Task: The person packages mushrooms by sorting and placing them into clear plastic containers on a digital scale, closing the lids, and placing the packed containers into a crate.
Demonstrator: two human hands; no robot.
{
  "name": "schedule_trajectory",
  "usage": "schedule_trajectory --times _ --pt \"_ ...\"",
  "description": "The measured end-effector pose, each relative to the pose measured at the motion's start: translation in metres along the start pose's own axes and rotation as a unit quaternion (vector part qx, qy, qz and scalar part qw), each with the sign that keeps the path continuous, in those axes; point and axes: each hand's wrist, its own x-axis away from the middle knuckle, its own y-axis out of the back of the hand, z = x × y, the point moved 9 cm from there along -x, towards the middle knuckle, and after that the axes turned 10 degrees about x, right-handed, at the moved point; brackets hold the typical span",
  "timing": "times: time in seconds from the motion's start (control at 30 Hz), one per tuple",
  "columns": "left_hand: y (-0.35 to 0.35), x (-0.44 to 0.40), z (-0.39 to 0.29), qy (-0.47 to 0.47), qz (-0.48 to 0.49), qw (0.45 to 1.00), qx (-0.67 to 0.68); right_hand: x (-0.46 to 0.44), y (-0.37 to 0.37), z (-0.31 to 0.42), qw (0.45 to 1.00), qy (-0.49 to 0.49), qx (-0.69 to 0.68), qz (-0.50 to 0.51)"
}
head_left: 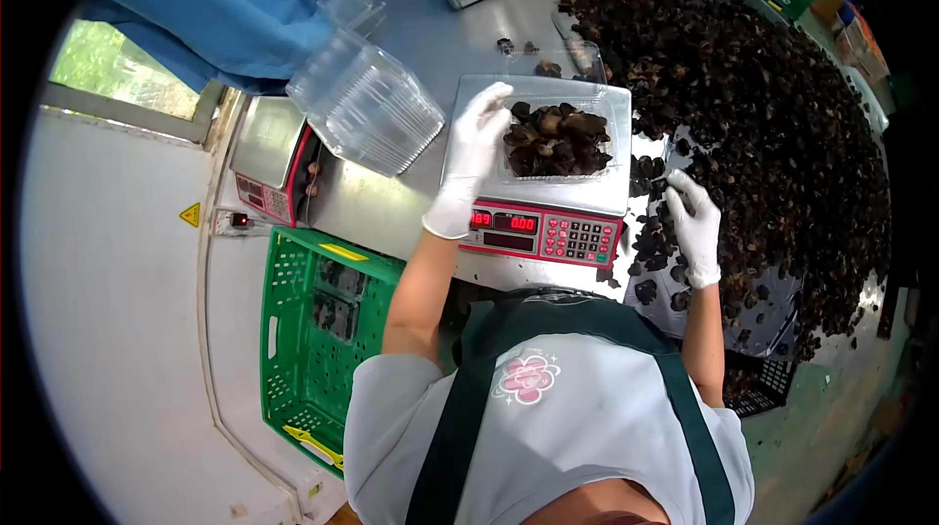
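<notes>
On the scale (579,238), a tray (559,178) is sitting, seemingly for weighing; left hand (471,149) is flanking it, grip unclear; right hand (696,227) is hovering, fingers parted, near fungus (782,134).

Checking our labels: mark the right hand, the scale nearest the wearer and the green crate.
Right hand (696,222): head view, back of the hand.
Nearest scale (577,240): head view, keypad panel.
Green crate (286,281): head view, left side wall.

The pale shirt (577,417) bears a pink flower (528,380), the apron (567,315) green, gloves (469,168) white.
</notes>
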Motion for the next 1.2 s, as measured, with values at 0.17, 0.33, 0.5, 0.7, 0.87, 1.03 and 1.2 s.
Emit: schedule_trajectory --times 0.17,0.33,0.5,0.7,0.87,1.03,1.2 --pt "0.051 -0.002 0.013 0.073 -0.086 0.988 0.106 -0.057 -0.021 0.020 0.996 -0.061 -0.040 0.052" --pt "0.084 0.004 0.023 0.077 -0.104 0.989 0.071 -0.128 -0.065 0.022 0.974 -0.084 -0.170 0.120" --pt "0.089 -0.001 0.028 0.085 -0.099 0.990 0.057 -0.164 -0.106 0.020 0.952 -0.130 -0.236 0.143" --pt "0.074 -0.006 0.039 0.103 -0.075 0.991 0.042 -0.174 -0.123 0.038 0.876 -0.170 -0.431 0.132" --pt "0.057 0.004 0.038 0.078 -0.081 0.991 0.065 -0.128 -0.079 0.075 0.949 -0.027 -0.268 0.164" --pt "0.028 0.034 0.039 0.062 -0.019 0.998 0.018 -0.067 -0.080 0.055 0.975 -0.016 -0.115 0.192" --pt "0.030 0.066 0.069 0.062 -0.043 0.991 -0.111 -0.044 -0.079 0.033 0.975 -0.076 -0.051 0.204"
